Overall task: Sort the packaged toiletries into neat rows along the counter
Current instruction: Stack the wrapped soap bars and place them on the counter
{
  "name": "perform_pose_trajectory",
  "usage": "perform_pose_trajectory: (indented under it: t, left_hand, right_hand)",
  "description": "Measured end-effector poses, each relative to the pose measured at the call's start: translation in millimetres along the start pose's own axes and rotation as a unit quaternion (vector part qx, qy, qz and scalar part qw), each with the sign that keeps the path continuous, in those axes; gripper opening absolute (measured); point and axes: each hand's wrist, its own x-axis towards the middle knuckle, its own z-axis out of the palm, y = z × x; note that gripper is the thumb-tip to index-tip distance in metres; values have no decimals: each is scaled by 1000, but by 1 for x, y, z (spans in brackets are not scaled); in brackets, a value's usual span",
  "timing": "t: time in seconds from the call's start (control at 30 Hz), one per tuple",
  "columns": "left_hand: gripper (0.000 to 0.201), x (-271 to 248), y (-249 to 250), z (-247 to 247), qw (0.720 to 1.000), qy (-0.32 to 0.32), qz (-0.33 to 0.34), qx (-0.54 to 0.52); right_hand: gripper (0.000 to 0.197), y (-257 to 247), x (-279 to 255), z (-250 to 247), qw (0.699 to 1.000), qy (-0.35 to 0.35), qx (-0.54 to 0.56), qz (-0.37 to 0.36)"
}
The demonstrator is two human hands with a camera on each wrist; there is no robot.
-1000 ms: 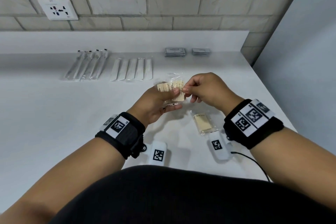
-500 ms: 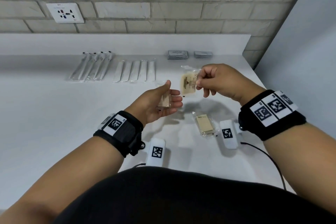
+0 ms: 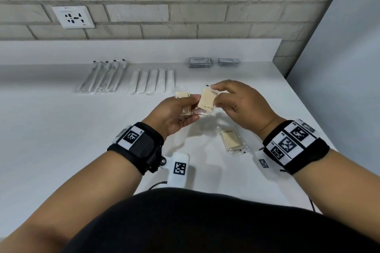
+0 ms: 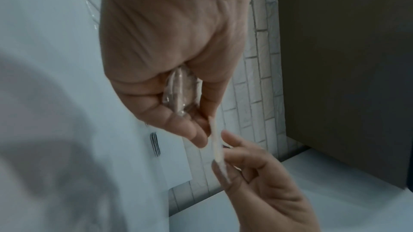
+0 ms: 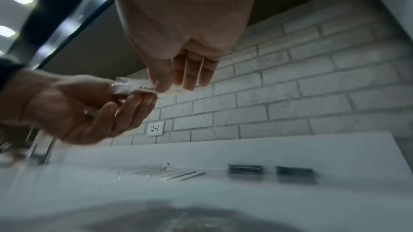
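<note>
My left hand (image 3: pixel 192 109) is palm up over the counter and grips a small stack of clear-wrapped beige packets (image 3: pixel 182 95), also seen as the held stack (image 4: pixel 181 92) between its curled fingers. My right hand (image 3: pixel 214 96) pinches one more beige packet (image 3: pixel 206 99) by its upper edge between thumb and forefinger. The lower end of this packet rests against the left hand's stack. It shows edge-on as the pinched packet (image 4: pixel 218 151) and again as the pinched packet (image 5: pixel 134 86). Another beige packet (image 3: pixel 231 139) lies on the counter below my right hand.
Along the back of the white counter (image 3: pixel 51 129) lie a row of long clear-wrapped items (image 3: pixel 102 77), a row of white sachets (image 3: pixel 152 81) and two stacks of grey packets (image 3: pixel 199 62), (image 3: pixel 228 61). A wall socket (image 3: pixel 73 17) sits above. The counter's right edge is close.
My right hand had lifted the packet clear of the left hand; it has now turned it and brought it back down against the left hand's stack. My left hand stayed near its place.
</note>
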Motion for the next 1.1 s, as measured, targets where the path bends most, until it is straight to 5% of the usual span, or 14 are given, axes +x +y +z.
perform_pose_trajectory:
  t: [0.1,0.23,0.37,0.43,0.47,0.53,0.57,0.73,0.87,0.97,1.1]
  left_hand:
    - [11,1,-2,1,1000,-1,24,12]
    - [10,-2,-2,5,999,-18,38,35]
    - [6,0,-2,6,997,-5,75,24]
    - [6,2,-3,7,996,0,91,-13]
    - [9,3,-3,7,995,-2,99,-33]
    - [14,7,-6,8,992,-19,108,-56]
    - [15,7,-8,9,993,-29,105,-55]
    - [13,5,-11,5,999,-18,35,-22]
    - [53,8,-12,-15,998,14,-52,-11]
    - [94,13,-14,-24,997,-2,-75,-12]
    - [87,16,-18,-28,992,-57,-88,-70]
  right_hand:
    - [12,1,-3,1,998,32,41,41]
    - [18,-1,-4,1,999,27,-29,2]
    - [15,-8,-4,4,979,91,111,146]
    - [23,-16,-2,3,914,70,279,286]
    - [24,-18,0,2,854,39,386,346]
    - [29,-20,3,2,741,-41,530,411]
    - [27,-20,4,2,716,-68,557,415]
    - [21,3,12,-5,778,-60,468,415]
    - [19,26,15,-26,862,-255,261,353]
    - [22,25,20,-25,833,-429,171,303]
    - [33,17,17,3,830,-488,0,270]
